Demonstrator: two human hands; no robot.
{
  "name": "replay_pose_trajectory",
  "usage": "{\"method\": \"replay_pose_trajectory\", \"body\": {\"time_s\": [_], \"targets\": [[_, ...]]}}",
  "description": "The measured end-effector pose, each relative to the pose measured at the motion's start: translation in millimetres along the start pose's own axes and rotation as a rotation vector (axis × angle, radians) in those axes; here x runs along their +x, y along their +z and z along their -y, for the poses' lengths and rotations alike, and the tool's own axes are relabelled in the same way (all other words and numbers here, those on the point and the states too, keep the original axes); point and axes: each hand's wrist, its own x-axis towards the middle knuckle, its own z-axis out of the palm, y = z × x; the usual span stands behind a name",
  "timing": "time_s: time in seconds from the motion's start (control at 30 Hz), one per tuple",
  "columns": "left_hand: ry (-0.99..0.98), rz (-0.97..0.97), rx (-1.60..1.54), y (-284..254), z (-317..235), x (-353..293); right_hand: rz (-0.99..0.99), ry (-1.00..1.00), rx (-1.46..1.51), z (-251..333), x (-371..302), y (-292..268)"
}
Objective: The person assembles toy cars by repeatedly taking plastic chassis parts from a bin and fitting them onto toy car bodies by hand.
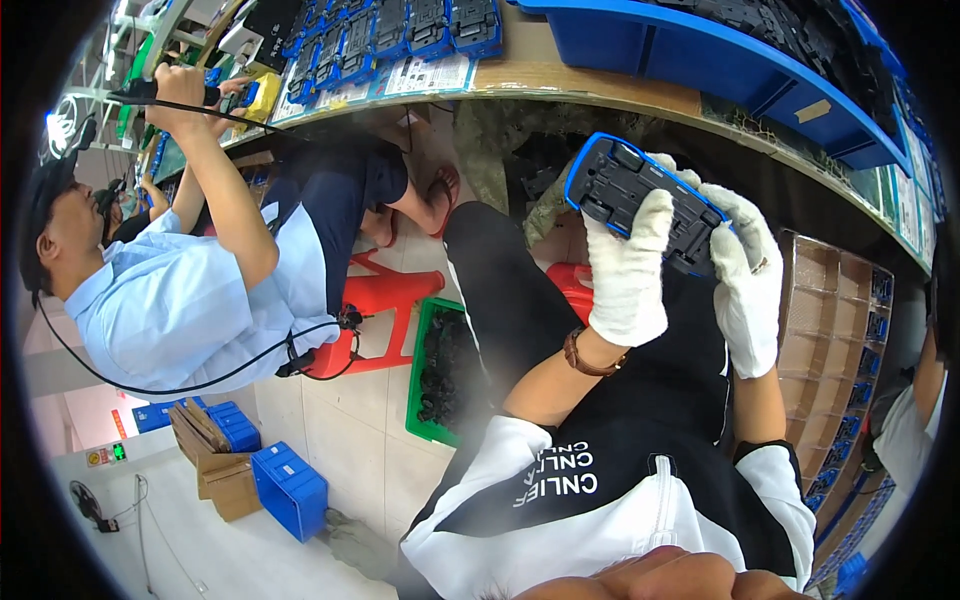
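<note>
Both my hands wear white gloves and hold a blue toy car [622,190], bottom side up, over my lap and just below the table edge. Its black chassis faces me, ringed by a blue body edge. My left hand [630,275] grips it from the near side, thumb pressed across the chassis and fingers mostly hidden beneath. At the car's right end, my right hand [748,280] closes around the body, with its thumb near the corner. Rows of similar blue-and-black car bodies [385,35] lie on the table beyond.
A blue bin [690,60] of black parts stands on the table [600,85]. To my right is a divided carton [815,320] holding blue cars. A green crate [425,430] sits on the floor near a red stool [400,300]. A co-worker [190,290] sits left, holding a dark tool.
</note>
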Motion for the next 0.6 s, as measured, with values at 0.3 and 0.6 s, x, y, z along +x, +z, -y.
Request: {"method": "replay_pose_trajectory", "body": {"time_s": [0.3,0.6], "targets": [[0.052,-0.002,-0.03,-3,5,3,-0.004,-0.017,0.065,-4,-5,4],[0.029,-0.069,0.002,-9,18,5,-0.043,0.03,0.062,-17,-1,-1]]}}
